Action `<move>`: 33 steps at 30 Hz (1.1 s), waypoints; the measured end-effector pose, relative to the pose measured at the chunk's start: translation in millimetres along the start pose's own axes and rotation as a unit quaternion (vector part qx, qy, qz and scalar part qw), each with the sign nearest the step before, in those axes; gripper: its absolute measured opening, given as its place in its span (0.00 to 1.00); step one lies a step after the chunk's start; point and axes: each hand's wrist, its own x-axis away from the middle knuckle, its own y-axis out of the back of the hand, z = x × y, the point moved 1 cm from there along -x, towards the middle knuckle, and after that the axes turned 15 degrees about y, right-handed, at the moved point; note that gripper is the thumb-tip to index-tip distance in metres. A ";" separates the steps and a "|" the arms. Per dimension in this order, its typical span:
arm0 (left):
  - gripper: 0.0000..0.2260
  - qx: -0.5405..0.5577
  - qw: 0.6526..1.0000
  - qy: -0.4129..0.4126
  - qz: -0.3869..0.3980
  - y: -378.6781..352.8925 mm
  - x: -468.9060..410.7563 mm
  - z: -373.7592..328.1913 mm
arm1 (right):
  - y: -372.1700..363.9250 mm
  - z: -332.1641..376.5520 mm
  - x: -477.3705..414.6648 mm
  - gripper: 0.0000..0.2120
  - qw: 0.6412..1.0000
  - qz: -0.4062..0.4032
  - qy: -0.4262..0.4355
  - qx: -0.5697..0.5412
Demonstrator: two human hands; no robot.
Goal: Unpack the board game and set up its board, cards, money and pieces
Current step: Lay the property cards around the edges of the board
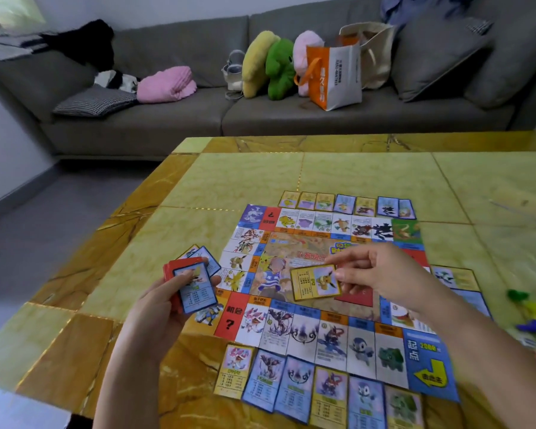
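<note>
The game board (294, 267) lies flat on the yellow tiled table (369, 174). My left hand (164, 301) grips a stack of cards (192, 286), blue-framed card on top, just left of the board. My right hand (381, 274) pinches a single yellow-framed card (316, 281) above the board's middle. A row of cards (319, 391) lies along the board's near edge. Another row of cards (344, 204) lines the far edge. Two cards (209, 258) lie on the table beside the board's left edge.
Small coloured playing pieces (529, 311) sit on the table at the right. More cards (455, 278) lie past the board's right edge. A grey sofa (260, 119) with cushions, plush toys and bags stands behind the table. Bare floor (50, 227) is at the left.
</note>
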 end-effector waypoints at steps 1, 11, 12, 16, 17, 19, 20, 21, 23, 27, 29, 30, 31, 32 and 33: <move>0.09 0.000 1.000 -0.008 0.000 -3.4 3.1 -1.1 | 4.2 1.9 4.7 0.09 1.000 -0.006 0.001 0.001; 0.04 -0.062 0.995 -0.077 -0.035 -24.9 19.7 4.8 | 31.3 4.0 39.2 0.07 0.995 -0.096 0.030 -0.021; 0.04 -0.066 0.994 -0.075 -0.032 -28.0 20.0 7.0 | 36.4 3.0 44.0 0.07 0.993 -0.110 0.031 -0.021; 0.06 -0.095 0.994 -0.055 0.007 -45.5 20.0 20.0 | 56.8 -1.4 59.7 0.07 0.986 -0.165 0.017 -0.022; 0.06 -0.099 0.994 -0.047 0.019 -50.9 20.3 24.0 | 62.5 -2.5 63.4 0.07 0.984 -0.178 0.013 -0.028; 0.07 -0.100 0.994 -0.030 0.040 -61.7 19.0 31.9 | 75.7 -5.6 71.9 0.09 0.979 -0.202 0.005 -0.035; 0.09 -0.100 0.994 -0.026 0.047 -67.0 17.6 35.8 | 82.6 -7.3 76.1 0.09 0.977 -0.213 0.001 -0.030; 0.11 -0.101 0.993 -0.020 0.056 -73.3 17.0 39.4 | 90.8 -10.0 80.0 0.10 0.974 -0.226 0.000 -0.019; 0.10 -0.109 0.992 -0.015 0.069 -86.0 15.0 47.0 | 106.4 -13.8 87.6 0.10 0.968 -0.252 0.002 -0.005; 0.08 -0.133 0.987 -0.002 0.089 -109.4 12.7 62.9 | 133.6 -16.1 96.9 0.13 0.956 -0.291 0.015 0.001; 0.11 -0.151 0.984 0.005 0.100 -119.1 9.4 69.6 | 147.1 -19.3 98.4 0.14 0.949 -0.316 0.021 0.003; 0.12 -0.159 0.982 0.009 0.101 -122.9 7.0 72.9 | 152.5 -21.1 98.4 0.13 0.945 -0.326 0.024 0.004; 0.14 -0.163 0.982 0.011 0.099 -126.5 5.1 76.2 | 157.2 -23.6 98.3 0.13 0.942 -0.334 0.027 0.005; 0.17 -0.165 0.982 0.014 0.094 -127.7 2.7 79.2 | 159.4 -25.3 97.5 0.13 0.940 -0.338 0.031 0.003; 0.20 -0.169 0.981 0.020 0.090 -130.0 -0.3 82.4 | 162.2 -27.2 96.8 0.12 0.940 -0.341 0.035 0.001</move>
